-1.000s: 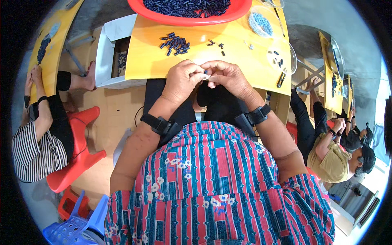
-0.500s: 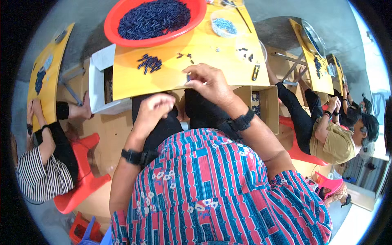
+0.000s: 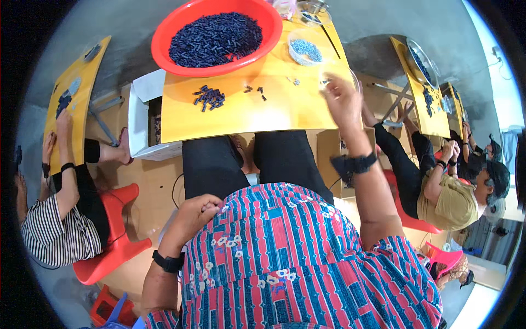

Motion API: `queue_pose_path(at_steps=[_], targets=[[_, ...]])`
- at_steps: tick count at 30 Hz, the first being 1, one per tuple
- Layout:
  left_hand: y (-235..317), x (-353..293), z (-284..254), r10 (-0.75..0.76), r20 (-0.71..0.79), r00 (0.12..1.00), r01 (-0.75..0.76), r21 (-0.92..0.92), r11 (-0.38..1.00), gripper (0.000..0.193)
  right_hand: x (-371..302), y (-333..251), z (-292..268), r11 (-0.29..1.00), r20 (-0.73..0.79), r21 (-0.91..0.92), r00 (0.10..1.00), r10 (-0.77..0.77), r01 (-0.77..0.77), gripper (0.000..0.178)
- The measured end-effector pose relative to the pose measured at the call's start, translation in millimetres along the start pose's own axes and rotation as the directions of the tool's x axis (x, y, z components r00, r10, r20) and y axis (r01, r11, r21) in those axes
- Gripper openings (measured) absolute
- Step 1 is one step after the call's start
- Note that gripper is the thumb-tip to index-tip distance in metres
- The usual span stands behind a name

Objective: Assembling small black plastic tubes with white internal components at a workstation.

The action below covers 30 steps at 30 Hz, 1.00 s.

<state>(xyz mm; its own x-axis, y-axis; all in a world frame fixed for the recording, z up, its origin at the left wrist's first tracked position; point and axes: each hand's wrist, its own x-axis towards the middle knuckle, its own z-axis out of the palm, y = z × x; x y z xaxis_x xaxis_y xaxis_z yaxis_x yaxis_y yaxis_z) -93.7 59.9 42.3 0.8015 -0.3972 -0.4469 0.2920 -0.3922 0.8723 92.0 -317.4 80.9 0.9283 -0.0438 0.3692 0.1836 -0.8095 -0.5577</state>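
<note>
Small dark-blue cylindrical pieces (image 3: 209,99), heaped at mixed angles on a yellow table (image 3: 241,120), more in a red basin (image 3: 161,44)

Left arm (image 3: 159,288) bent, drawn in close to the body. Left hand (image 3: 198,215) low, beside the waist, fingers curled loosely inward; how tightly, unclear. Right arm (image 3: 378,200) reaching forward, well ahead of the left. Right hand (image 3: 343,100) slightly blurred, fingers bent, pointing forward and leftward; grip unreadable. Hands well apart.

glossy plastic basin (image 3: 162,45), smooth tabletop (image 3: 285,116)
</note>
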Motion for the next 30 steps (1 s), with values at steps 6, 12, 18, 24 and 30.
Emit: queue_pose_path(at_steps=[6, 12, 18, 24, 30], targets=[[-23.7, -9.3, -12.5, -0.083, 0.095, 0.992, 0.083, 0.002, 0.997, 0.012, -82.3, -83.3, 55.4, 0.897, 0.792, 0.441, 0.463, -0.398, 0.018, 0.029], [-20.1, -12.3, -17.5, -0.126, 0.064, 0.990, 0.136, -0.199, 0.970, 0.009, -93.1, -86.7, 73.0, 0.971, 0.970, 0.239, -0.041, -0.239, 0.020, 0.038], [-8.3, -19.2, -20.9, 0.007, 0.148, 0.989, 0.069, -0.501, 0.863, 0.006, -82.3, -94.6, 64.7, 0.953, 0.952, 0.295, -0.064, -0.300, -0.066, 0.027], [-3.8, -11.6, -16.6, -0.022, 0.169, 0.985, 0.104, -0.492, 0.864, 0.011, -52.1, -144.2, 15.2, 0.630, 0.809, 0.450, -0.012, -0.588, -0.633, 0.030], [13.0, 34.4, 21.3, 0.560, 0.035, 0.828, -0.560, -0.015, 0.829, 0.016, -50.8, -147.3, 11.7, 0.516, 0.687, 0.662, 0.165, -0.708, -0.543, 0.022]])
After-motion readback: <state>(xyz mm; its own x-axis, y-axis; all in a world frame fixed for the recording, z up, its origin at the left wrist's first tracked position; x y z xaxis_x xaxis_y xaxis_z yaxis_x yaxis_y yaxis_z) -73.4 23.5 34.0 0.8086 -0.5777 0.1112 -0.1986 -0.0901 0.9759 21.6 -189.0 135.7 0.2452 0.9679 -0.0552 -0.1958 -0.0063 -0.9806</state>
